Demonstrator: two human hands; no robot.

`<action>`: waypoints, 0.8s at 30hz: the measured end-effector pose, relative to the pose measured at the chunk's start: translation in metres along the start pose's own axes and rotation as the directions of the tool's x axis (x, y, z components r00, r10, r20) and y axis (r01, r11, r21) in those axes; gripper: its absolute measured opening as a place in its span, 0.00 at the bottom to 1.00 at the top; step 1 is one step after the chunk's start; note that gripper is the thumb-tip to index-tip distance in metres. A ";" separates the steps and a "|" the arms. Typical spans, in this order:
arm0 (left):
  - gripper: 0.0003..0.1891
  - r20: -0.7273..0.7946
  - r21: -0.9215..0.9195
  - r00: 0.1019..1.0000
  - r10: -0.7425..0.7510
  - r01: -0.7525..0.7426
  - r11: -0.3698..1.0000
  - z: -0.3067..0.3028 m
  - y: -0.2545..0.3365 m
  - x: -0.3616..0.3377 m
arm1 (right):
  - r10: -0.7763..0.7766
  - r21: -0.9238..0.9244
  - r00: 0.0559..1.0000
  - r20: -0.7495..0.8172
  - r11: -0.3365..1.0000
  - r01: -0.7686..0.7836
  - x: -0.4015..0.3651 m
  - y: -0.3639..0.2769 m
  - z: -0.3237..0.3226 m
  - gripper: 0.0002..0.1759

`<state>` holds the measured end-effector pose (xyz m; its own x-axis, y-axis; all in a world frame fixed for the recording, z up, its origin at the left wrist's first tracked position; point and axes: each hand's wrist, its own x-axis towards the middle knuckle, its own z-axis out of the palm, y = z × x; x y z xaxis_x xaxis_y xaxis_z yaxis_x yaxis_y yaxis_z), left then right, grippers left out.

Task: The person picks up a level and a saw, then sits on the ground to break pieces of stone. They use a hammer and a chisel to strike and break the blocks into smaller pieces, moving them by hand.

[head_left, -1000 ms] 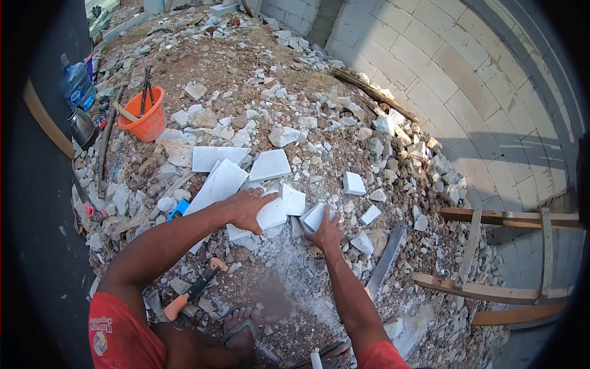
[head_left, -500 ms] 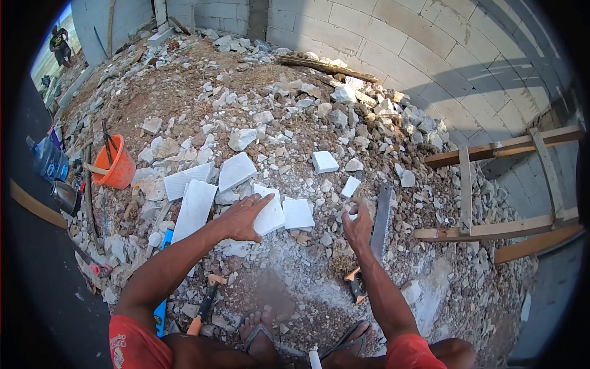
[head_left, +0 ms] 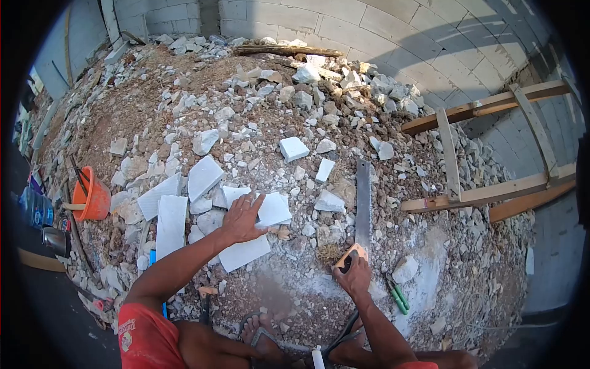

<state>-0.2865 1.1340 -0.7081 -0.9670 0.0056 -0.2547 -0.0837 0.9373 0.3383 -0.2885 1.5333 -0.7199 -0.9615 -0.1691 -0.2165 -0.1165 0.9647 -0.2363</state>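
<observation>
My left hand [head_left: 243, 220] lies with fingers spread on white block pieces. A square white piece [head_left: 275, 210] is under its fingertips, and a flat white slab [head_left: 246, 253] lies just below the palm. My right hand [head_left: 354, 277] is closed around the orange and black handle [head_left: 351, 255] of a handsaw [head_left: 363, 206]. The saw rests on the rubble, its blade pointing away from me. Left of the blade sits a chunky white offcut [head_left: 330, 201]. A long white block [head_left: 171, 227] lies to the left of my left hand.
An orange bucket [head_left: 95, 195] with tools stands at left, near a water jug [head_left: 37, 208]. Green-handled pliers [head_left: 399, 296] lie right of my right hand. A hammer [head_left: 206, 301] is by my feet. A wooden ladder-like frame [head_left: 479, 195] leans at right, before a block wall [head_left: 393, 37].
My right hand has left the small white piece and moved down onto the saw handle. My left hand stays on the blocks, with a slab now lying nearer me. The view has shifted right.
</observation>
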 end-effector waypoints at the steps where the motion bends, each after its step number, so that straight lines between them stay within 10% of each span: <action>1: 0.67 0.000 -0.005 1.000 -0.003 0.003 1.000 0.005 0.006 0.010 | -0.002 -0.004 1.000 0.002 1.000 0.002 -0.003 -0.003 0.006 0.38; 4: 0.66 -0.003 -0.014 0.999 -0.032 0.032 0.999 0.015 0.015 0.035 | 0.128 0.056 0.992 -0.016 0.990 -0.127 -0.007 0.006 0.027 0.43; 8: 0.68 0.000 -0.112 0.999 -0.038 0.037 0.993 0.035 0.008 0.042 | -0.082 -0.033 0.973 -0.214 0.997 0.076 -0.017 0.027 0.023 0.35; 10: 0.66 -0.064 -0.183 0.993 -0.104 0.090 0.979 0.045 0.004 0.039 | 0.329 0.391 0.928 -0.174 0.888 -0.241 -0.021 0.003 -0.043 0.32; 13: 0.64 0.013 -0.222 0.996 -0.087 0.088 0.971 0.027 0.011 0.049 | 0.371 0.511 0.922 -0.112 0.817 -0.267 -0.034 -0.017 -0.110 0.28; 17: 0.64 -0.005 -0.192 0.986 -0.166 0.162 0.968 0.021 0.011 0.061 | 0.096 0.716 0.989 -0.111 0.698 0.013 -0.044 -0.060 -0.138 0.32; 18: 0.64 -0.016 -0.196 0.985 -0.173 0.167 0.966 0.022 0.013 0.057 | -0.047 0.631 0.949 -0.312 0.737 0.243 -0.039 -0.081 -0.143 0.33; 24: 0.63 -0.059 -0.217 0.983 -0.172 0.155 0.964 0.042 0.022 0.025 | -0.125 0.808 0.991 0.044 0.588 0.038 -0.010 -0.139 -0.118 0.30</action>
<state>-0.3020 1.1690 -0.7449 -0.9508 -0.1760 -0.2551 -0.2830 0.8285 0.4831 -0.2917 1.4251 -0.5730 -0.9275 -0.2972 -0.2266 0.0957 0.3973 -0.9127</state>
